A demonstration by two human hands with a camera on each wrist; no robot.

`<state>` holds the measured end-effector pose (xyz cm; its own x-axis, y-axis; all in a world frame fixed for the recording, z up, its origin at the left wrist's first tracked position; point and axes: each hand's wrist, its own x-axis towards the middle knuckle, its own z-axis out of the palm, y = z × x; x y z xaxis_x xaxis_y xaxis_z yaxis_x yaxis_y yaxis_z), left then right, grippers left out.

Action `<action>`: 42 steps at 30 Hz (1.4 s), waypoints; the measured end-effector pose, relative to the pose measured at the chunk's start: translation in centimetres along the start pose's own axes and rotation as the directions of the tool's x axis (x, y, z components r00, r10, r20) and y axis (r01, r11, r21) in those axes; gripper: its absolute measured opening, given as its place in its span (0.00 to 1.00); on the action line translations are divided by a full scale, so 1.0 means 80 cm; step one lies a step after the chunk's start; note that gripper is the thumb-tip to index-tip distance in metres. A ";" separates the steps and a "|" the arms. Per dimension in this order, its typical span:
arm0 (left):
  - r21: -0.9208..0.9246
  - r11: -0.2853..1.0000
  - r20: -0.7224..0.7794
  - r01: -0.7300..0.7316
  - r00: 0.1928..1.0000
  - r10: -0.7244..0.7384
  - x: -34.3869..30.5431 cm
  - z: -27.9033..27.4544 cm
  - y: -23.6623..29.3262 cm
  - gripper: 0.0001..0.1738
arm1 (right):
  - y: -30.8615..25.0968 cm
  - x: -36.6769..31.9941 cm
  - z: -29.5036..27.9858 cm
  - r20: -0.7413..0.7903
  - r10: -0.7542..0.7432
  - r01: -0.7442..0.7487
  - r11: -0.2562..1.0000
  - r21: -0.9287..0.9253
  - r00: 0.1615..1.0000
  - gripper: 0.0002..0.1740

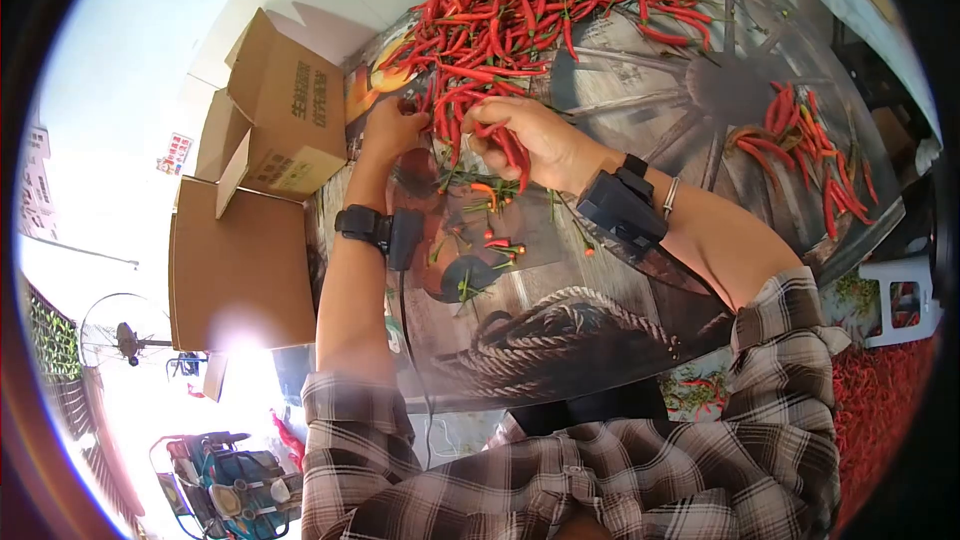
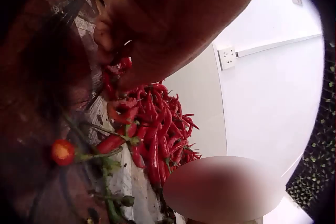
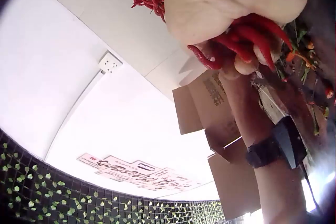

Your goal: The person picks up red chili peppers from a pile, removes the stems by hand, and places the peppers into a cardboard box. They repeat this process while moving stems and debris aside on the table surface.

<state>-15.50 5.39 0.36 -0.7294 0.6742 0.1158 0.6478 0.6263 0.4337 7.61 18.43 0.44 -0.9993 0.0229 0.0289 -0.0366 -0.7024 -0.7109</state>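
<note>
Much seems left: the big chili heap at the surface's far edge dwarfs the right-edge pile. Right hand grips several peppers; left hand pinches one.

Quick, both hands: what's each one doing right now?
Left hand: bent at the edge of the chili pile; whether it pinches one, I can't tell.
Right hand: closed around several red chilies.
</note>
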 end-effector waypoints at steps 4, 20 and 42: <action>-0.044 0.997 0.018 0.057 0.998 -0.057 -0.027 -0.011 0.021 0.21 | -0.006 -0.003 0.006 -0.044 0.009 -0.009 1.000 0.008 0.999 0.09; -0.435 0.897 -0.071 0.077 0.990 -0.119 -0.127 -0.010 0.049 0.13 | 0.007 0.002 0.002 -0.092 -0.045 0.030 0.987 -0.157 0.995 0.06; -0.947 0.277 0.136 0.166 0.983 -0.124 -0.176 0.006 0.105 0.08 | 0.006 0.001 0.006 -0.215 -0.118 0.117 0.993 -0.016 0.969 0.07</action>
<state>0.32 1.33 1.98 -0.7676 0.6380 -0.0615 -0.1498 -0.0852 0.9850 7.54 17.73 0.45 -0.9653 0.2581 -0.0396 -0.1534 -0.6831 -0.7140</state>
